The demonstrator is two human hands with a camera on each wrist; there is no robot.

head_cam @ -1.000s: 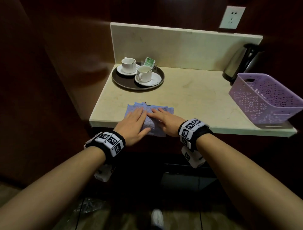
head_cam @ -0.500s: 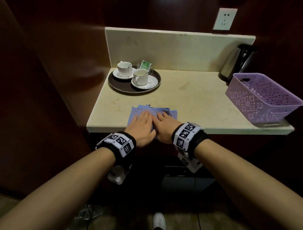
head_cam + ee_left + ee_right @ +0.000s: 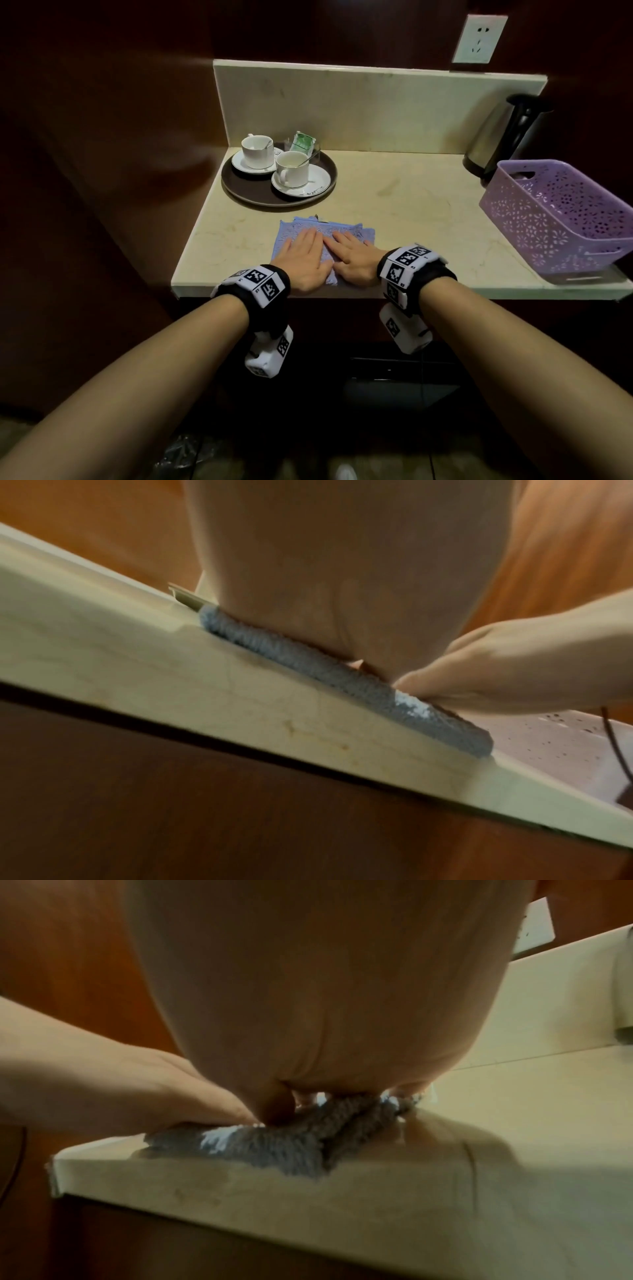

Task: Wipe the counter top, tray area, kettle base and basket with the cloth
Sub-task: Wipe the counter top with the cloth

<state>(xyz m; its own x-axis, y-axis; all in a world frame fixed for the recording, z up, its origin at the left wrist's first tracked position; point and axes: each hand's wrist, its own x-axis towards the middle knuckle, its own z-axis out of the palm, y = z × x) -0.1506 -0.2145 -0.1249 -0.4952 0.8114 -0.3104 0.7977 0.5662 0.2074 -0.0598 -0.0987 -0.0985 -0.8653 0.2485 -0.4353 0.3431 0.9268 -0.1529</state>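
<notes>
A folded blue cloth (image 3: 325, 228) lies at the front edge of the cream counter top (image 3: 404, 205). My left hand (image 3: 303, 255) and right hand (image 3: 352, 253) lie flat on it side by side, fingers straight and pressing down. The wrist views show the cloth's edge (image 3: 342, 680) (image 3: 274, 1142) squeezed under both palms at the counter's lip. A dark round tray (image 3: 239, 185) sits at the back left. A steel kettle (image 3: 493, 137) stands at the back right behind the purple basket (image 3: 555, 219).
The tray carries two white cups on saucers (image 3: 291, 169) and a green packet (image 3: 302, 142). A cream backsplash (image 3: 376, 106) runs behind the counter, with a wall socket (image 3: 479, 39) above it. Dark wood walls close in on the left.
Both hands slid the cloth a little to the right along the front edge and drew closer together. The camera view shifted slightly.
</notes>
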